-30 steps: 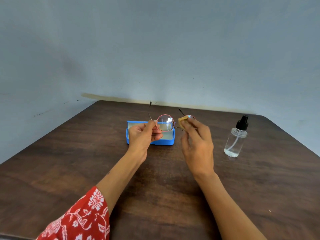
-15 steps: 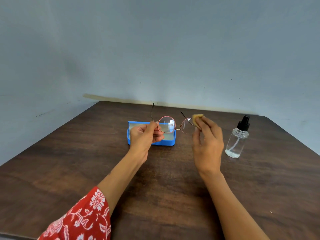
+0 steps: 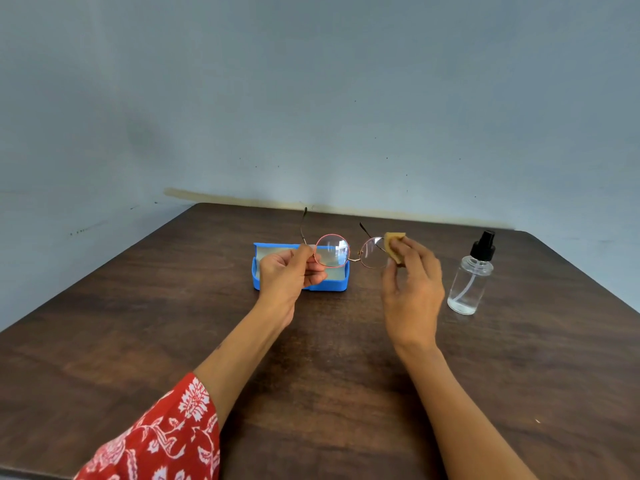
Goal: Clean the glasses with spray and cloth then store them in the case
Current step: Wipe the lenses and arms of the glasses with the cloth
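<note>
Round thin-rimmed glasses (image 3: 332, 251) hang above the table with both temples unfolded and pointing away from me. My left hand (image 3: 291, 275) pinches them at the left hinge. My right hand (image 3: 412, 289) pinches a small tan cloth (image 3: 394, 245) between thumb and fingers, at the outer edge of the right lens. The open blue case (image 3: 329, 287) lies on the table behind my left hand, partly hidden by it. A clear spray bottle (image 3: 469, 282) with a black pump top stands upright to the right of my right hand.
The dark wooden table (image 3: 173, 306) meets a grey-blue wall at its far edge and at its left side. My left forearm shows a red patterned sleeve (image 3: 159, 434) near the bottom of the frame.
My right hand has slid the cloth from the middle of the right lens out to its outer edge. My left hand and the glasses have hardly moved.
</note>
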The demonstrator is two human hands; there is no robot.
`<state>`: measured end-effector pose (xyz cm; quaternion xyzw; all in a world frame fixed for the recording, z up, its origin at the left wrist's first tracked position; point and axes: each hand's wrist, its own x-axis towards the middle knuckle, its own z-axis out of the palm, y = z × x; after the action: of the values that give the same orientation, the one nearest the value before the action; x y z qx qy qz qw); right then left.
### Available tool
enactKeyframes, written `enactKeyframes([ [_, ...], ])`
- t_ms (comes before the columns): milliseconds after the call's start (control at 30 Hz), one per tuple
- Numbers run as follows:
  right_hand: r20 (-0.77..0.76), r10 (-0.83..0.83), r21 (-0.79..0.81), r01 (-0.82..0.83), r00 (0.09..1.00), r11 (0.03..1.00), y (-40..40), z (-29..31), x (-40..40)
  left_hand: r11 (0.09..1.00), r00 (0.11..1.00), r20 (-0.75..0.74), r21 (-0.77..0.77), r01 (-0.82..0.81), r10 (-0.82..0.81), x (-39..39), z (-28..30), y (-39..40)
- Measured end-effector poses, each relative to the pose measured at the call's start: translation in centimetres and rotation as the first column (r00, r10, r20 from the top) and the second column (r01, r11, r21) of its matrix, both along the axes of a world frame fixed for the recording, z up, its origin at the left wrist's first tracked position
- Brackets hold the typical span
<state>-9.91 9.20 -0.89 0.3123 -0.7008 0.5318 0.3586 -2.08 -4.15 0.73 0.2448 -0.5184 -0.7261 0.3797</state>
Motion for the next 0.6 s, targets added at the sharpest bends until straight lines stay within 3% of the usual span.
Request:
enactKeyframes([
  [200, -0.142, 0.058, 0.173, -0.033, 0.988, 0.984, -0.9, -0.2, 1.4, 1.000, 1.000, -0.003, -0.004, 0.000, 0.000, 0.0, -0.1, 0.0],
  [333, -0.022, 0.011, 0.021, -0.011, 1.000, 1.000, -0.1, -0.1, 0.2, 1.000, 1.000, 0.008, -0.004, 0.004, -0.004, 0.0, -0.1, -0.1],
  [433, 0.000, -0.014, 0.026, 0.014, 1.000, 1.000, 0.4, -0.2, -0.2, 1.000, 1.000, 0.009, 0.001, -0.001, 0.001, 0.0, -0.1, -0.2],
  [600, -0.172, 0.045, 0.169, -0.015, 0.984, 0.986, -0.8, -0.4, 1.2, 1.000, 1.000, -0.006, 0.001, 0.007, -0.007, -0.1, -0.1, 0.1],
])
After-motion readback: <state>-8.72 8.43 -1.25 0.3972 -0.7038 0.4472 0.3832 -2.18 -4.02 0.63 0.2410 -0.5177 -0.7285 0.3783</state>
